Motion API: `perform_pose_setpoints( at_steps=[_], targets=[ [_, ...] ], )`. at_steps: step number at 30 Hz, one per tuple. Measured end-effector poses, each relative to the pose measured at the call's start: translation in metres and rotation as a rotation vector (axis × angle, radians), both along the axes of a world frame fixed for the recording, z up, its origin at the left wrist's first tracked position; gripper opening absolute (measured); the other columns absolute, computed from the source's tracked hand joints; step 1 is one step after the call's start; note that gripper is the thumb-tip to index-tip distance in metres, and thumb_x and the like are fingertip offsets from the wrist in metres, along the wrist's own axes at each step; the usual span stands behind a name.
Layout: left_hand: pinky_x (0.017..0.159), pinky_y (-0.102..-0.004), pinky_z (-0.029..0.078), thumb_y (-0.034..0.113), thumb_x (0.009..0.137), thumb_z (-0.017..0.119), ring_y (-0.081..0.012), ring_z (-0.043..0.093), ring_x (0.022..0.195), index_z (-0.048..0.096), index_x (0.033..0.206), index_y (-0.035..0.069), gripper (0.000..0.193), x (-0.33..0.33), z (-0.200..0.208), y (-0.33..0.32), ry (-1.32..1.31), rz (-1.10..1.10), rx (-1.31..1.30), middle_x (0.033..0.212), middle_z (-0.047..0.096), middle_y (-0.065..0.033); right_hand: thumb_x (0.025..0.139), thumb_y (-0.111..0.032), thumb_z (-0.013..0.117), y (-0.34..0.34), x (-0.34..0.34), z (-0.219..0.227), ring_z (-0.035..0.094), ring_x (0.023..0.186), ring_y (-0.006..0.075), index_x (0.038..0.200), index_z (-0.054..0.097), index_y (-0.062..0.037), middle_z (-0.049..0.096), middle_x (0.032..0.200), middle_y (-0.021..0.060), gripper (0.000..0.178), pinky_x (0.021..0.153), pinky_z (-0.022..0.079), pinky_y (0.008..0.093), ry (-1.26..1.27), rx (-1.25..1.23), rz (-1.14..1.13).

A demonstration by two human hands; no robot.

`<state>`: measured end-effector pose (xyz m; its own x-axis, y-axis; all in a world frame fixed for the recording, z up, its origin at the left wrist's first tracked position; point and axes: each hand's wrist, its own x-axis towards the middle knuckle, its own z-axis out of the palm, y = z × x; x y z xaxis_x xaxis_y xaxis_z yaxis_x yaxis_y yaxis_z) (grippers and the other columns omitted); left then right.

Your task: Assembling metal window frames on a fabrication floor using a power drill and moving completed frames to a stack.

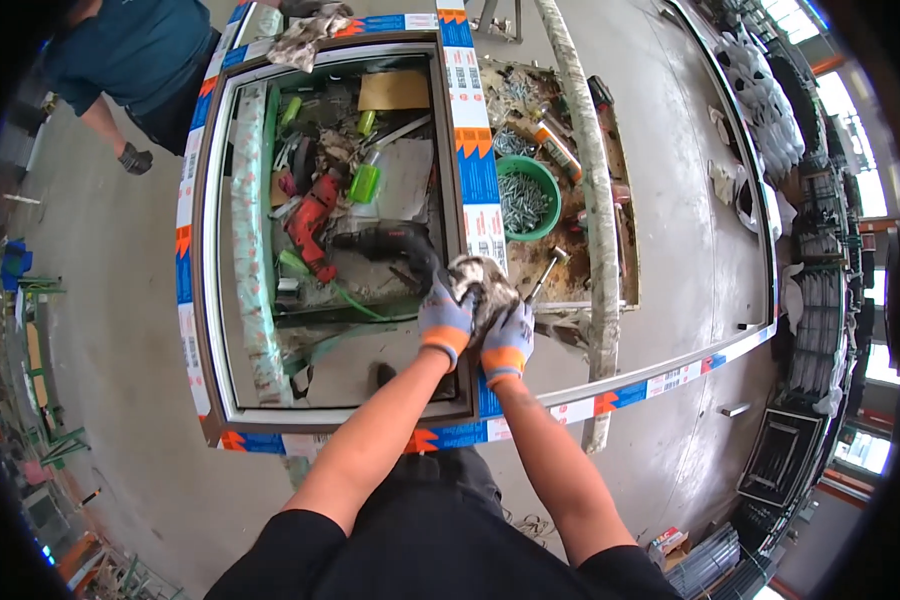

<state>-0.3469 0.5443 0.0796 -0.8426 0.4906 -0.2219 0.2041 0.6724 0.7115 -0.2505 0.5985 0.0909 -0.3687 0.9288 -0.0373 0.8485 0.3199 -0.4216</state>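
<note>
A crumpled, stained rag (485, 278) is bunched between my two gloved hands, over the middle bar of a large window frame (458, 95). My left hand (446, 318), in a grey and orange glove, is closed on the rag's left side. On its right side my right hand (509, 342) grips the same cloth, fingers partly hidden by it. The frame is dark brown, with blue, white and orange protective tape along its faces. Just beyond my left hand, a black power tool (385, 240) lies lower down, seen through the left opening.
Below the frame, a cluttered bench holds a red power tool (313, 222), a green bowl (553, 190) of screws and a hammer (550, 270). Wrapped support bars (597, 200) run beneath. At the far left a co-worker (140, 70) stands beside the frame; another rag (308, 40) lies on its far edge.
</note>
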Motion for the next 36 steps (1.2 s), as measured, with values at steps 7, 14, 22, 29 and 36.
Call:
perform_pose_setpoints(
  at_steps=[7, 14, 22, 29, 36],
  targets=[
    [0.086, -0.0489, 0.047, 0.039, 0.083, 0.065, -0.0428, 0.057, 0.104, 0.038, 0.131, 0.0, 0.068, -0.138, 0.021, 0.12, -0.106, 0.048, -0.026, 0.114, 0.058, -0.0292, 0.092, -0.03, 0.052, -0.001, -0.004, 0.018, 0.052, 0.105, 0.0395, 0.114, 0.052, 0.0064, 0.055, 0.11, 0.0237, 0.042, 0.09, 0.042, 0.0448, -0.002, -0.051, -0.019],
    [0.093, -0.0444, 0.047, 0.046, 0.082, 0.064, -0.0386, 0.056, 0.112, 0.044, 0.126, 0.0, 0.066, -0.304, -0.002, 0.25, 0.111, -0.003, -0.027, 0.124, 0.056, -0.0238, 0.085, -0.023, 0.062, 0.0, -0.011, 0.031, 0.051, 0.105, 0.0387, 0.117, 0.051, 0.0047, 0.055, 0.109, 0.0216, 0.044, 0.09, 0.042, 0.0449, 0.045, -0.112, -0.013],
    [0.09, -0.0439, 0.048, 0.051, 0.083, 0.06, -0.0351, 0.059, 0.11, 0.054, 0.116, 0.004, 0.058, -0.348, 0.004, 0.286, 0.209, 0.122, 0.003, 0.117, 0.062, -0.0196, 0.085, -0.021, 0.062, 0.001, -0.02, 0.038, 0.052, 0.099, 0.0402, 0.116, 0.052, 0.0026, 0.055, 0.105, 0.0226, 0.04, 0.086, 0.043, 0.0449, 0.004, -0.08, 0.017],
    [0.084, -0.049, 0.047, 0.048, 0.086, 0.059, -0.0432, 0.059, 0.1, 0.049, 0.125, 0.003, 0.06, -0.23, -0.003, 0.171, 0.024, -0.024, 0.194, 0.112, 0.061, -0.026, 0.086, -0.024, 0.06, 0.0, -0.027, 0.036, 0.053, 0.099, 0.0402, 0.116, 0.051, 0.0025, 0.055, 0.105, 0.0224, 0.041, 0.087, 0.043, 0.0451, -0.011, -0.039, 0.024],
    [0.088, -0.0461, 0.047, 0.047, 0.084, 0.059, -0.0398, 0.061, 0.098, 0.049, 0.128, 0.003, 0.063, -0.102, -0.001, 0.044, 0.117, -0.286, 0.054, 0.107, 0.063, -0.0238, 0.087, -0.025, 0.06, -0.005, -0.024, 0.038, 0.052, 0.103, 0.0391, 0.117, 0.05, 0.0027, 0.055, 0.108, 0.0219, 0.043, 0.089, 0.042, 0.0447, -0.072, -0.044, 0.008]
  ],
)
